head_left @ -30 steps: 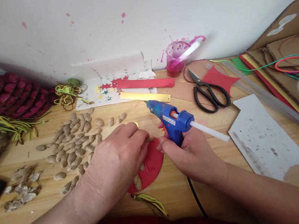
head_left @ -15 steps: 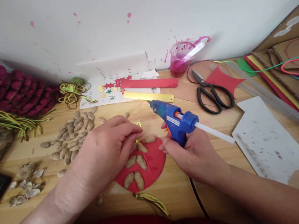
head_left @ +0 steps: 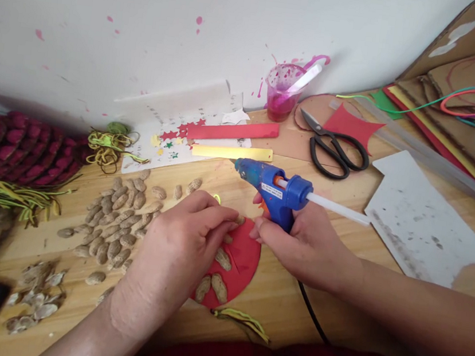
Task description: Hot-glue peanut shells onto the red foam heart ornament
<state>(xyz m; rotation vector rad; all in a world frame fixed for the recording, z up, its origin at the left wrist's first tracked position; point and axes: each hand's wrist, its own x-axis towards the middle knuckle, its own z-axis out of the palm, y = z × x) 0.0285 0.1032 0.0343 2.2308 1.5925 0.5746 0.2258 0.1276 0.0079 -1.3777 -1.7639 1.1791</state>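
My right hand (head_left: 302, 246) grips a blue hot glue gun (head_left: 277, 190) with its nozzle pointing left and a white glue stick out the back. A red paper disc (head_left: 245, 260) lies on the wooden table (head_left: 278, 304) with peanut shells (head_left: 217, 274) stuck on it. My left hand (head_left: 179, 246) rests over the left part of the disc, fingertips pinched on a peanut shell at its top edge beside a small yellow-green loop (head_left: 216, 198). Much of the disc is hidden under that hand.
A pile of whole peanuts (head_left: 119, 221) and empty shell halves (head_left: 34, 297) lie at left. Black scissors (head_left: 336, 147), a pink paint cup (head_left: 280, 94), red and yellow strips (head_left: 231, 142), white card (head_left: 422, 224) and stacked cardboard (head_left: 468, 96) fill the back and right.
My left hand slid left off the disc, uncovering the glued shells, then came back over its top edge. The glue gun has stayed nearly still.
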